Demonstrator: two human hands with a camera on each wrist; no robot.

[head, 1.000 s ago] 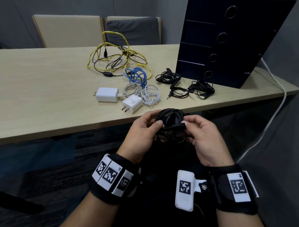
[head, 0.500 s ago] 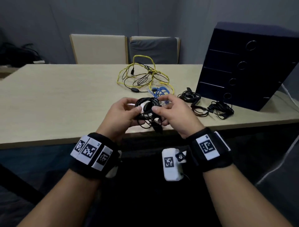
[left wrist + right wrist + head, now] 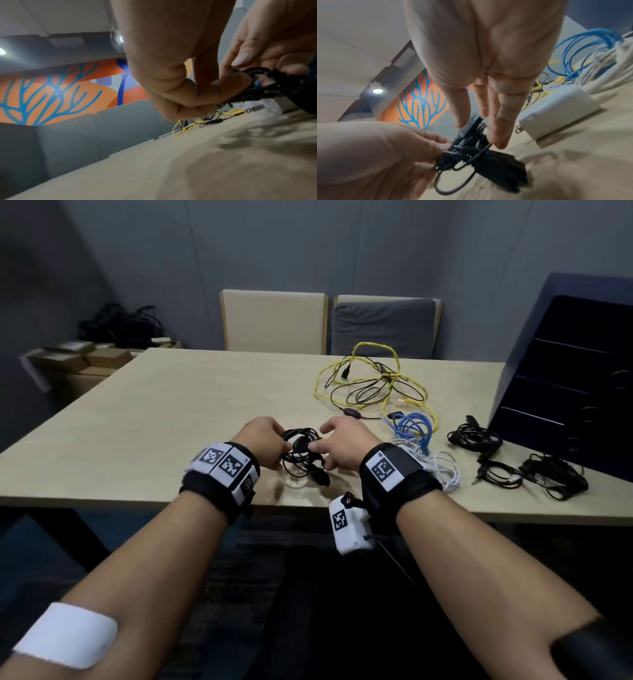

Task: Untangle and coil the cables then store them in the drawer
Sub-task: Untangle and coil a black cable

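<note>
While both forearms reach over the near edge of the table [image 3: 144,419], the two hands meet on a black cable bundle [image 3: 303,453] held low over the tabletop, near that edge. The left hand [image 3: 262,440] grips the bundle's left side, thumb and curled fingers pinched round several strands; the left wrist view confirms the pinch. The right hand [image 3: 342,441] has its fingers extended and only slightly bent, fingertips [image 3: 498,140] touching the top of the coil; it does not clasp it. A loose loop of the bundle hangs below the left hand's grip in the right wrist view. Whether the bundle's underside touches the table cannot be told.

Right of the hands lie a white charger [image 3: 556,108] with its coiled white cable [image 3: 445,470], and a blue cable [image 3: 411,426] loosely coiled just behind them. Farther back, a yellow cable [image 3: 373,371] lies tangled with thin black leads. Three smaller black cable bundles [image 3: 474,436] sit near the base of a dark drawer unit [image 3: 575,392] at the table's right end. Its visible drawers are closed. Two chairs [image 3: 274,323] stand behind the table.
</note>
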